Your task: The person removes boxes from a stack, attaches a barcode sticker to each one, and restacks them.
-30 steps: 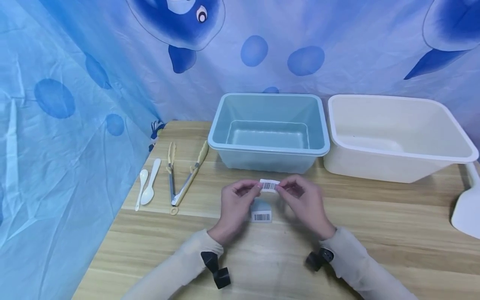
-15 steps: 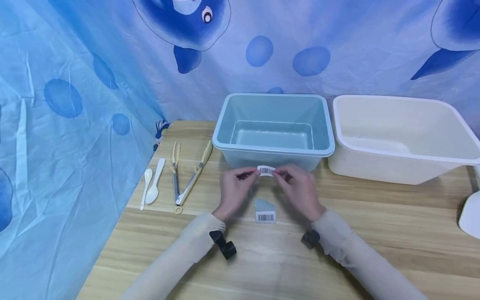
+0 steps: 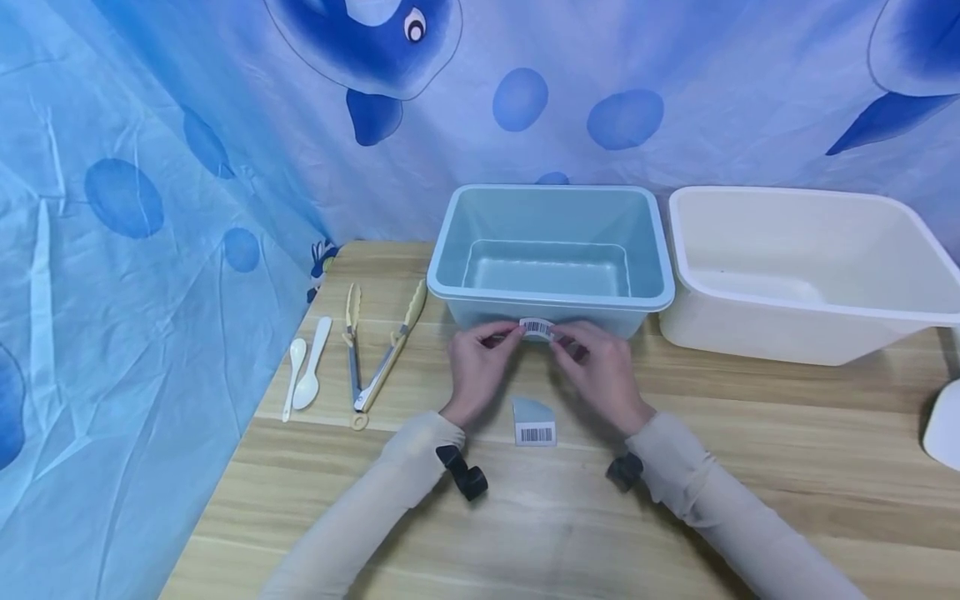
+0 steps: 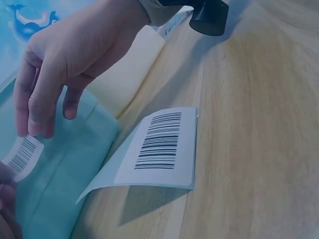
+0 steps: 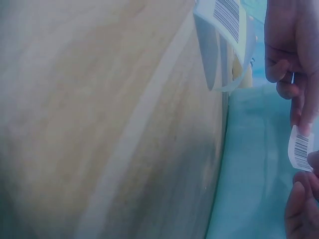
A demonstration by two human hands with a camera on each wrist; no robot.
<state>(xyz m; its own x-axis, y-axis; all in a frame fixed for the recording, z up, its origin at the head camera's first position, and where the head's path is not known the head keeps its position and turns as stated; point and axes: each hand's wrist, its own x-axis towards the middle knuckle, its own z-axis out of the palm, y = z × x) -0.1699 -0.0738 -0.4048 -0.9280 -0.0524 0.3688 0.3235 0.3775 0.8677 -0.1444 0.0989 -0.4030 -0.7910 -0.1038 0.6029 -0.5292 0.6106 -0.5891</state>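
Observation:
A small white barcode sticker [image 3: 536, 327] is stretched between both hands, bowed slightly, right at the front wall of the blue bin [image 3: 551, 298]. My left hand [image 3: 480, 367] pinches its left end between thumb and finger. Its right end is pinched by my right hand [image 3: 598, 369]. In the left wrist view the sticker [image 4: 22, 158] appears close to the bin's wall; whether it touches cannot be told. On the table below the hands lies a curled backing sheet [image 4: 144, 149] that bears another barcode label [image 3: 536, 434].
A white bin [image 3: 750, 329] stands right of the blue one. Metal tongs [image 3: 367, 392] with beige tips lie at the left, near two white spoons [image 3: 306, 387]. A white scoop-like tool [image 3: 943, 429] is partly cut off at the right edge. Patterned blue cloth hangs behind.
Both hands have moved forward with the sticker, away from the backing sheet and up to the blue bin's front wall. The sticker has become more bowed.

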